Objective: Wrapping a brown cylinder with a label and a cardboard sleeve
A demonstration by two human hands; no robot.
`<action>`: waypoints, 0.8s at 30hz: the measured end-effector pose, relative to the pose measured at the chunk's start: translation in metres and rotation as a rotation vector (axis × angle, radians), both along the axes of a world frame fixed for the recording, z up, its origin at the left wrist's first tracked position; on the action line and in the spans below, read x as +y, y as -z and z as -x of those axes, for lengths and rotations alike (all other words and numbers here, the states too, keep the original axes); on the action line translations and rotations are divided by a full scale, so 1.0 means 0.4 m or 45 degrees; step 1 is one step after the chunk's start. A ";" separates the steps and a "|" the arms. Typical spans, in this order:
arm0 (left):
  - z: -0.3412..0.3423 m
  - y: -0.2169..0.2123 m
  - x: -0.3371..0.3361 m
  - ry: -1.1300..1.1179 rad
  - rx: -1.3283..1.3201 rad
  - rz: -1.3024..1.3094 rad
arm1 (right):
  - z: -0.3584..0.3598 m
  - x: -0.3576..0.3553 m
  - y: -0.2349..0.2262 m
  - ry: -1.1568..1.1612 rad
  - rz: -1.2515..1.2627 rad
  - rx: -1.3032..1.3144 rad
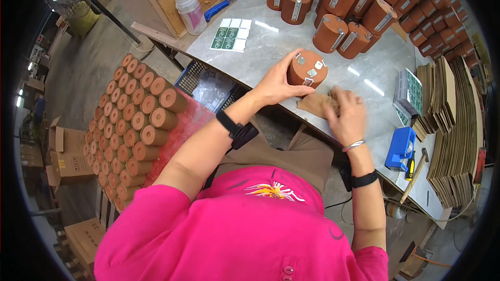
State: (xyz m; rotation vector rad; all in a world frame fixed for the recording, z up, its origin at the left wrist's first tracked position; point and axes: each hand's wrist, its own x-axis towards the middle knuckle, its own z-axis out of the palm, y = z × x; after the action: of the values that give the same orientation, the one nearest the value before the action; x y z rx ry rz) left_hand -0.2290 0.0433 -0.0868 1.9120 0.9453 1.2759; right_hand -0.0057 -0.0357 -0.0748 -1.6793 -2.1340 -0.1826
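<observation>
My left hand (pixel 277 81) is wrapped round the side of a reddish-brown cylinder (pixel 304 75) at the table's near edge. Several small metal plates and clips sit on the cylinder's end face. Just to its right, my right hand (pixel 348 118) is closed on a crumpled tan piece of cloth or paper (pixel 312 105), which lies partly on the table next to the cylinder's base. Motion blurs the right fingers.
Finished-looking cylinders with metal latches (pixel 333 32) are stacked at the back. Cylinders with round recesses (pixel 139 119) fill a red surface at left. A label sheet (pixel 229 35), bottle (pixel 189 8), blue tape dispenser (pixel 400 148), hammer (pixel 415 174) and cardboard stacks (pixel 452 140) lie around.
</observation>
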 end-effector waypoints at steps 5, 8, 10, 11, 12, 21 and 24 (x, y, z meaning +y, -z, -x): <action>-0.031 -0.031 -0.006 0.343 -0.612 0.933 | -0.035 -0.024 0.038 -0.091 0.184 0.549; -0.038 -0.066 -0.043 0.417 -0.922 1.298 | 0.000 -0.004 -0.080 0.070 -0.065 0.864; -0.056 -0.060 -0.052 0.501 -0.908 1.288 | 0.053 0.010 -0.170 -0.047 -0.155 1.165; -0.067 -0.068 -0.062 0.493 -0.964 1.304 | 0.084 0.030 -0.168 -0.194 -0.189 1.018; -0.084 -0.071 -0.072 0.494 -1.022 1.325 | 0.111 0.040 -0.161 -0.329 -0.222 0.861; -0.026 -0.039 -0.062 0.628 -1.183 1.431 | 0.197 -0.141 -0.101 -0.649 -0.179 0.572; -0.025 -0.052 -0.061 0.506 -1.140 1.336 | 0.158 -0.172 -0.095 -0.434 -0.174 0.765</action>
State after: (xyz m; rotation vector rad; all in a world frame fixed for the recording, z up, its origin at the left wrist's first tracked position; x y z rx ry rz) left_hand -0.2192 0.0189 -0.0658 0.5515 0.5096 0.9186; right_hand -0.0689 -0.1043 -0.0366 -1.0861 -1.8477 0.2433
